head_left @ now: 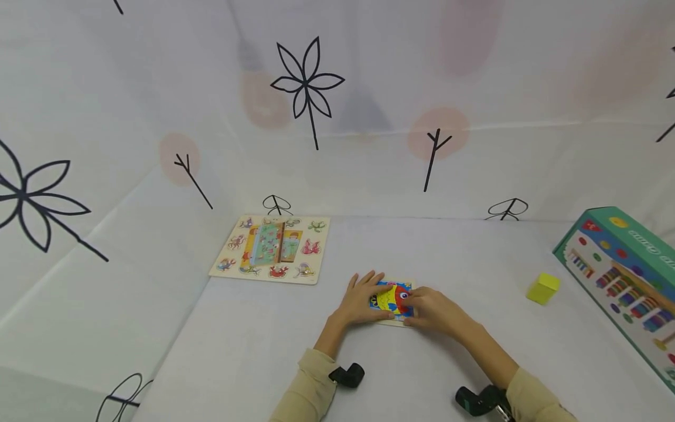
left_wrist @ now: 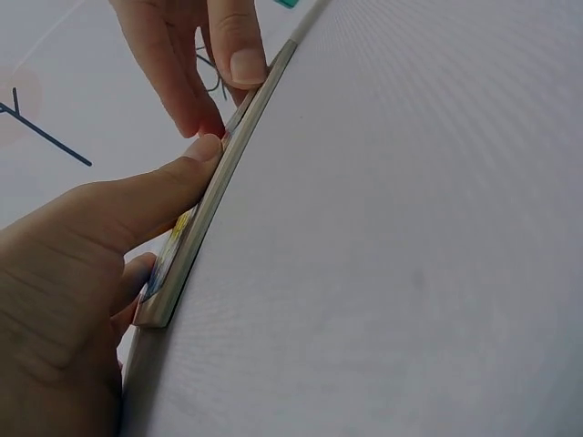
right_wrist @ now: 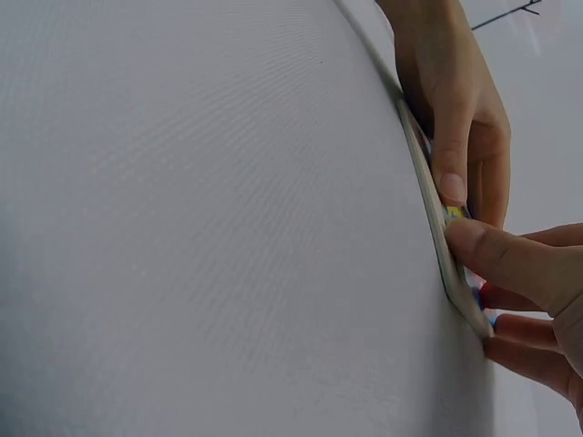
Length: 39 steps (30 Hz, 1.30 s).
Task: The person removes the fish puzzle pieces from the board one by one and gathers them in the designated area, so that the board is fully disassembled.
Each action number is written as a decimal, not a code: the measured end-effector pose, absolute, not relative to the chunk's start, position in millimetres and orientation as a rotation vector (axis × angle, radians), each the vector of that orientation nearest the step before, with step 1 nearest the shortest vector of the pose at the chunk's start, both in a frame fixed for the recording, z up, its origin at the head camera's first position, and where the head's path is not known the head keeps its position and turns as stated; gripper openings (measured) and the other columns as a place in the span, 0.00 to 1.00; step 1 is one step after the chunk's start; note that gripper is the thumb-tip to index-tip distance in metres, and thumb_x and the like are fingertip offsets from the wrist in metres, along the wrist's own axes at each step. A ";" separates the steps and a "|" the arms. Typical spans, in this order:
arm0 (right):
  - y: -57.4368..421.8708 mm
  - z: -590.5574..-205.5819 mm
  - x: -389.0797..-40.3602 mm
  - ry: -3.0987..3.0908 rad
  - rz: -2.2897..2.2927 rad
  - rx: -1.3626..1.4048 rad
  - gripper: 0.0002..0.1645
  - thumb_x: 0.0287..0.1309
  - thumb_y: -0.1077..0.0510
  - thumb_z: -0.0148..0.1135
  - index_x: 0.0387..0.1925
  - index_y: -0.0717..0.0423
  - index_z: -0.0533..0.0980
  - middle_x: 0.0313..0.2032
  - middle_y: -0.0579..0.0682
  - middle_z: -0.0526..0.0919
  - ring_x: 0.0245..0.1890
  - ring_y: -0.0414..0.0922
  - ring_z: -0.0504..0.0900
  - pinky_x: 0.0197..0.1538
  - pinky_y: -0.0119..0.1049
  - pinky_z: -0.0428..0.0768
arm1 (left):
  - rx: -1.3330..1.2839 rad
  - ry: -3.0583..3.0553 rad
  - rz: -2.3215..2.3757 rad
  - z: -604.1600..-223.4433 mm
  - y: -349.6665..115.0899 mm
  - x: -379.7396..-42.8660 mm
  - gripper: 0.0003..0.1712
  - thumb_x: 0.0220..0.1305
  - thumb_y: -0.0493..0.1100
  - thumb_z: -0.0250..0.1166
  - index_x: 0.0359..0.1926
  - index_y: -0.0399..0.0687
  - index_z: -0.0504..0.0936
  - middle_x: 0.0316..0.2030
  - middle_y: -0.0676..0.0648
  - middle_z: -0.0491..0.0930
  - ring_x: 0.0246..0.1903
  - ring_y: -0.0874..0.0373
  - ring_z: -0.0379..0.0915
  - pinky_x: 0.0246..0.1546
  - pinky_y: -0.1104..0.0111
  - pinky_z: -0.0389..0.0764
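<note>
A small wooden jigsaw puzzle (head_left: 389,299) lies on the white table in front of the person, its picture a yellow fish with a red head on blue. The left hand (head_left: 361,299) rests across its left side, fingers spread and fairly straight, the thumb pressing on the picture near the lower edge. From the right, the right hand (head_left: 435,310) holds the puzzle at the fish's head with bent fingers, its thumb at the near edge. In the left wrist view the wooden rim (left_wrist: 196,228) shows edge-on, with both thumbs at it. Fingers hide part of the picture.
A larger wooden board (head_left: 311,272) with sea-animal pictures lies at the back left. To the right are a yellow-green cube (head_left: 543,288) and a big green toy box (head_left: 624,281). Behind the table hangs a white cloth (head_left: 369,170) with drawn plants.
</note>
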State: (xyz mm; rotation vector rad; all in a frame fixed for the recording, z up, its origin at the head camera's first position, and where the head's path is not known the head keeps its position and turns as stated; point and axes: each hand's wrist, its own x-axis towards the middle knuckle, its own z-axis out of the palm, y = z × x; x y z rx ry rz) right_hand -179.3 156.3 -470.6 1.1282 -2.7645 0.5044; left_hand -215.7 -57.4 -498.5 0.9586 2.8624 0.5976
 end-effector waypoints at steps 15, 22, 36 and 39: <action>150.5 -496.6 -159.7 -2.450 0.519 1.057 0.13 0.44 0.65 0.71 0.36 0.66 0.82 0.35 0.52 0.81 0.36 0.45 0.74 0.38 0.37 0.79 | 0.939 2.883 0.607 -499.9 -56.9 -216.1 0.37 0.51 0.63 0.67 0.62 0.57 0.74 0.67 0.48 0.63 0.70 0.53 0.50 0.68 0.48 0.47; 151.8 -497.9 -157.1 -2.529 0.588 0.989 0.14 0.48 0.64 0.69 0.40 0.63 0.82 0.38 0.52 0.80 0.38 0.45 0.74 0.41 0.39 0.80 | 0.935 2.875 0.628 -500.0 -56.8 -215.3 0.37 0.51 0.62 0.67 0.62 0.57 0.74 0.67 0.48 0.63 0.70 0.53 0.50 0.68 0.48 0.46; 154.7 -494.4 -154.4 -2.506 0.746 0.947 0.12 0.49 0.68 0.67 0.39 0.62 0.81 0.37 0.50 0.83 0.39 0.46 0.78 0.42 0.42 0.81 | 0.936 2.895 0.632 -503.0 -56.7 -215.7 0.38 0.49 0.63 0.68 0.61 0.57 0.74 0.67 0.49 0.64 0.69 0.53 0.51 0.68 0.48 0.47; 153.7 -492.9 -154.0 -2.509 0.760 0.911 0.12 0.50 0.69 0.66 0.39 0.62 0.81 0.35 0.50 0.83 0.37 0.45 0.79 0.40 0.41 0.81 | 0.933 2.900 0.640 -504.7 -56.7 -216.2 0.38 0.49 0.64 0.68 0.61 0.58 0.75 0.67 0.49 0.64 0.69 0.54 0.51 0.68 0.48 0.46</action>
